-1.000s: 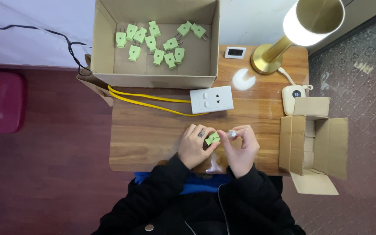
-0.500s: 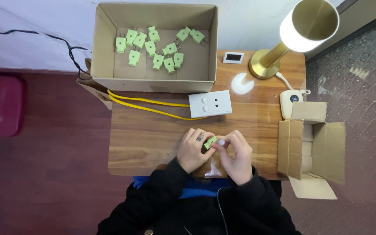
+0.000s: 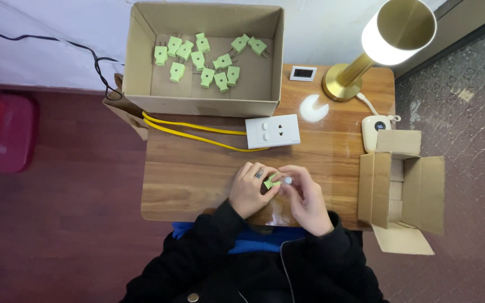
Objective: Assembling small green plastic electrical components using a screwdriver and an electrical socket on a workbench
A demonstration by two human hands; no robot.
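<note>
- A small green plug (image 3: 271, 181) sits between the person's two hands, just above the near edge of the wooden table (image 3: 197, 174), roughly at its middle
- The left hand (image 3: 249, 191) pinches the plug with curled fingertips; a ring shows on one finger
- The right hand (image 3: 307, 197) meets it from the other side, fingers curled narrow around a small pale object (image 3: 288, 180) touching the plug; what that object is cannot be told
- Just beyond the hands lies a white socket block (image 3: 273, 131) with yellow cables (image 3: 192, 130) running left off the table
- Farther back, an open cardboard box (image 3: 206, 104) holds many more green plugs (image 3: 206, 76), scattered loosely
- At the right stand a lit brass lamp (image 3: 388, 39), a small white device (image 3: 375, 130) and a smaller open carton (image 3: 402, 188)
</note>
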